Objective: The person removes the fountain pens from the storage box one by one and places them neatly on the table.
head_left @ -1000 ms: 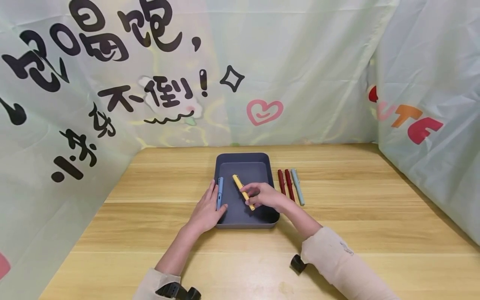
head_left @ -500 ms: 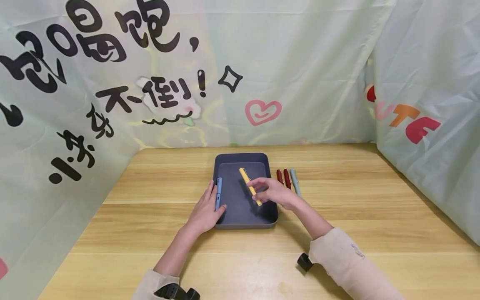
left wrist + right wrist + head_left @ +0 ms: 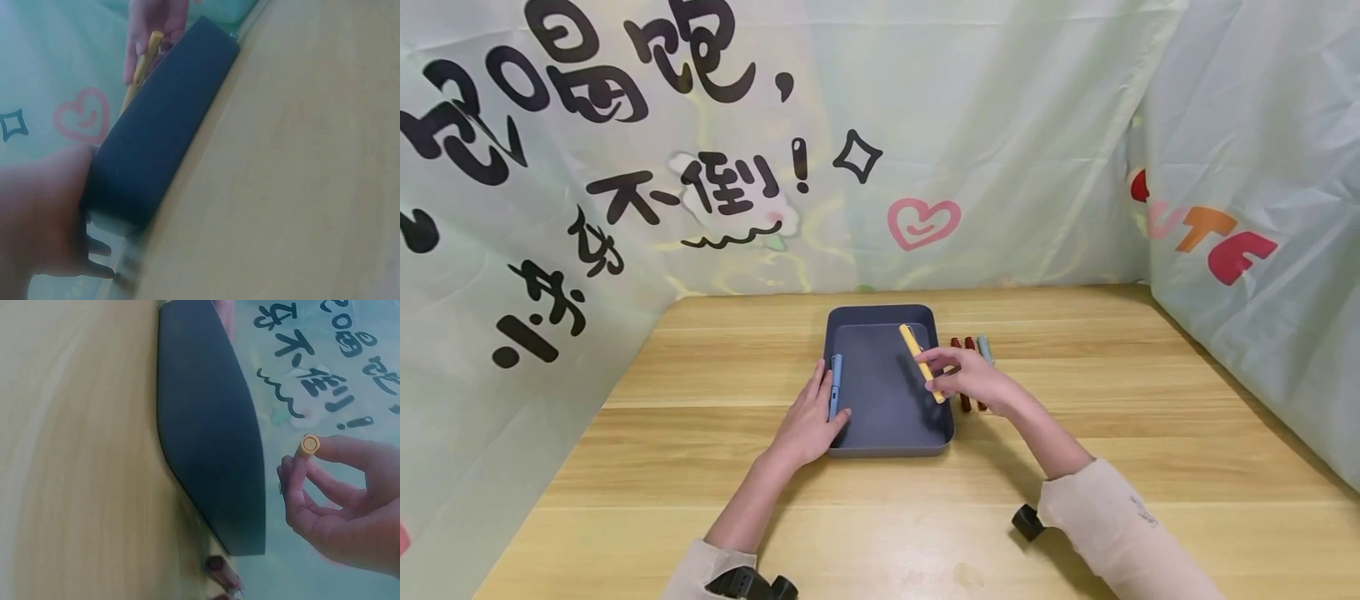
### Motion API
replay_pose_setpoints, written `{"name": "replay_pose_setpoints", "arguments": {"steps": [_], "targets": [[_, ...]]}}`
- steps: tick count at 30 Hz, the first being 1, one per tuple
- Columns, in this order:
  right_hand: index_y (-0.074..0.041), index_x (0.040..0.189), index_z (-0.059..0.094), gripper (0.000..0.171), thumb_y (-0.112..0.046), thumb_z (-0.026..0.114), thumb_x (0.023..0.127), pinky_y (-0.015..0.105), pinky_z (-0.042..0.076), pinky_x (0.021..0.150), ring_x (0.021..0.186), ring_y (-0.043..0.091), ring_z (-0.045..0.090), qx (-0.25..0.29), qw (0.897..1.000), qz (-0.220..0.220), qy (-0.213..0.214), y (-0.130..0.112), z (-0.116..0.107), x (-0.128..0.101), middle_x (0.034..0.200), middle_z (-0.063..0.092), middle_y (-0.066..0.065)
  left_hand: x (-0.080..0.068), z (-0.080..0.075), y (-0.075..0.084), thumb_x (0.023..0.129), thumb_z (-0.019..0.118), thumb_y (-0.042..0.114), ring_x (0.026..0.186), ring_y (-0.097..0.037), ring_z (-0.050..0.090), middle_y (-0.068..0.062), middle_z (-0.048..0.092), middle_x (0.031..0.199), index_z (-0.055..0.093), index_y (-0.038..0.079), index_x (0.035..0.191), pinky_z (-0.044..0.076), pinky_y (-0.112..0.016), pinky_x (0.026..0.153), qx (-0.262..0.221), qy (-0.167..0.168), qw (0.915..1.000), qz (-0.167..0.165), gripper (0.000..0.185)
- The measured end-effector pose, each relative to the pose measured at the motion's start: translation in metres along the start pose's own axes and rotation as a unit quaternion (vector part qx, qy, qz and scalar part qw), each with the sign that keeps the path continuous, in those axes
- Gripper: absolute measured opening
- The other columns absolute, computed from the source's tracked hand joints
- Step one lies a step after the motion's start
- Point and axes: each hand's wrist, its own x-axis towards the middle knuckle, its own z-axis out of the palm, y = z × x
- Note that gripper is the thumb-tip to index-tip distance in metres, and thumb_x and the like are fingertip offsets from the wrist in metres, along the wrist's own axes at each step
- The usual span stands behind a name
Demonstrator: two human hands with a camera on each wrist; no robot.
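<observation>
A dark blue-grey tray [image 3: 887, 451] lies on the wooden table. My left hand [image 3: 805, 425] holds its left side, straight fingers along the outside of the wall and thumb over the rim. Just inside that wall lies a blue pen [image 3: 836, 379]. My right hand [image 3: 973, 375] pinches a yellow capped pen [image 3: 910, 340] between thumb and fingers, raised over the tray's right side and tilted. In the right wrist view, the end of the yellow pen [image 3: 310, 445] faces the camera. Two dark red pens [image 3: 966, 403] and a light blue pen [image 3: 985, 348] lie right of the tray, partly hidden by the right hand.
The wooden table [image 3: 700, 483] extends around the tray on all sides. A printed fabric curtain [image 3: 1000, 150] stands behind it and at both sides. Black wrist cameras sit at both sleeves.
My right hand has carried the yellow pen to the right and away from me, from mid-tray to the right wall, now covering part of the other pens. My left hand stays on the tray.
</observation>
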Motion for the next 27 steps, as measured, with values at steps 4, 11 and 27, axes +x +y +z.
{"name": "replay_pose_setpoints", "arguments": {"steps": [4,11,27], "targets": [[-0.001,0.129,0.049,0.044,-0.004,0.061,0.086,0.037,0.049,0.077,0.096,0.037,0.056,0.007,1.0,-0.001,0.005,0.002,-0.009,-0.004,0.12,0.046,0.021,0.0,0.0,-0.001,0.093,0.053,0.033,0.136,-0.032,0.01,-0.011,-0.002,0.152,0.017,-0.001,0.145,0.021,-0.051,0.103,0.004,-0.001,1.0,-0.001,0.072],[0.002,0.131,0.046,0.047,-0.003,0.06,0.086,0.045,0.046,0.079,0.084,0.026,0.056,0.01,1.0,0.001,0.017,0.009,-0.022,-0.012,0.118,0.045,0.023,0.0,0.0,0.0,0.093,0.052,0.033,0.136,-0.031,0.01,-0.011,-0.002,0.152,0.018,-0.001,0.145,0.021,-0.05,0.103,0.004,0.002,1.0,0.0,0.071],[0.005,0.133,0.041,0.053,-0.005,0.062,0.085,0.044,0.045,0.08,0.092,0.029,0.056,0.008,0.999,0.007,0.05,0.022,-0.049,-0.032,0.123,0.041,0.026,-0.001,0.0,0.0,0.093,0.052,0.032,0.136,-0.033,0.011,-0.012,-0.002,0.152,0.019,-0.002,0.145,0.021,-0.051,0.103,0.003,0.002,1.0,0.005,0.07]]}}
